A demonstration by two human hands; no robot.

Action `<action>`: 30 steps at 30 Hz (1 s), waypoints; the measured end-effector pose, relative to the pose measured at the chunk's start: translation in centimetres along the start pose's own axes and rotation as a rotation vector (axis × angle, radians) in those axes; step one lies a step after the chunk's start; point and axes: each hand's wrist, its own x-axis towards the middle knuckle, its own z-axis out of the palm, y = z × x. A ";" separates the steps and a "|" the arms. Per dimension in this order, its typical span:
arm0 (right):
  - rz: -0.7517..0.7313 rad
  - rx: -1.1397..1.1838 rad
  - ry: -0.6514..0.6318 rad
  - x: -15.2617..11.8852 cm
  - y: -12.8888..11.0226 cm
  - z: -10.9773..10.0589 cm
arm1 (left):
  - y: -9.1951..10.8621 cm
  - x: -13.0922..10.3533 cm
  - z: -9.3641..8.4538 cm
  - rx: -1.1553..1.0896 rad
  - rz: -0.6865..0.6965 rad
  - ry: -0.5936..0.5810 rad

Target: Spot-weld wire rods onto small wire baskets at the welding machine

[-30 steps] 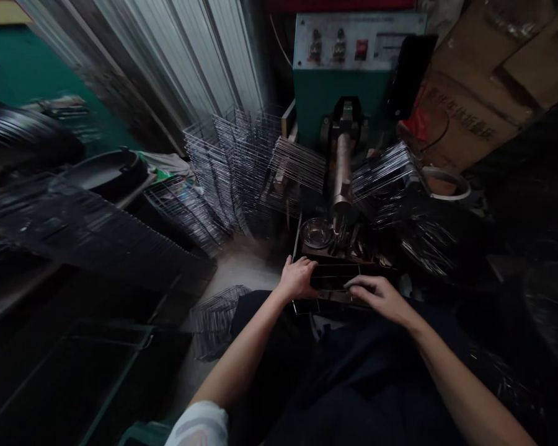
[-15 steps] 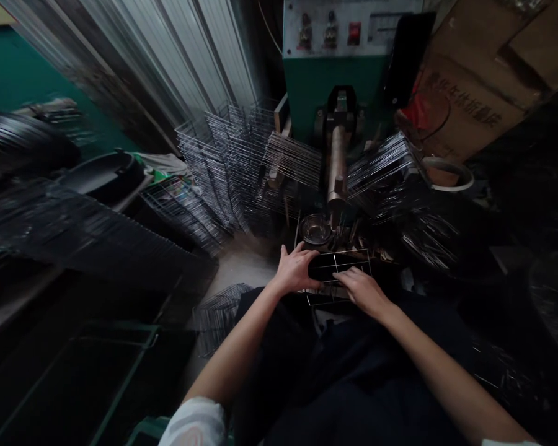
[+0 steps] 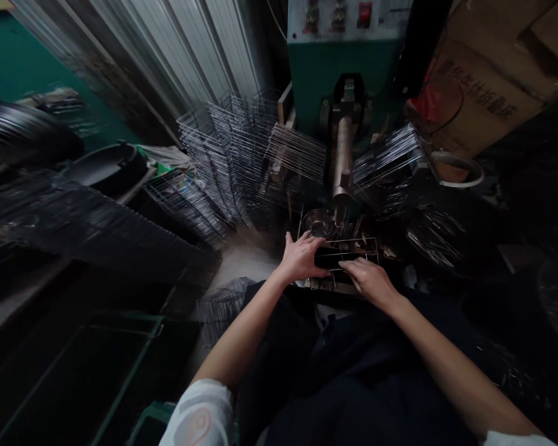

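A small rectangular wire grid (image 3: pixel 359 240) lies between my hands, just above my lap and below the machine's metal arm. My left hand (image 3: pixel 302 259) is at its left end, index finger and thumb on either side of the wires and the other fingers spread. On the right, my right hand (image 3: pixel 369 282) has its fingertips pressed together on the grid's near wires. A round metal cup (image 3: pixel 318 222) sits just beyond my left fingers. The machine's steel arm (image 3: pixel 343 161) points down toward the grid. Shadow hides part of the grid's near edge.
A green machine (image 3: pixel 339 62) with a switch panel stands ahead. Stacked wire baskets (image 3: pixel 223 161) are at the left, with wire bundles (image 3: pixel 390 161) at the right. A cardboard box (image 3: pixel 493 93) leans at the back right. More wire panels (image 3: pixel 225 310) stand by my left leg.
The view has shifted slightly, so the machine sits higher and further right. Between my hands the wire grid has tilted, and its near edge now shows less below my hands.
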 end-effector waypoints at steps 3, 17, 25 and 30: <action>-0.016 -0.029 -0.002 0.2 -0.2 0.2 | -0.1 0.0 0.1 -0.001 0.004 0.019; -0.066 -0.095 0.122 0.1 -0.5 -0.8 | 0.9 -0.1 -1.2 0.021 0.020 0.091; -0.075 -0.102 0.124 1.3 0.0 -1.5 | 0.3 0.8 -1.7 -0.001 0.025 0.112; -0.086 -0.116 0.131 1.9 -0.1 -2.0 | 0.1 1.0 -2.3 -0.007 0.022 0.104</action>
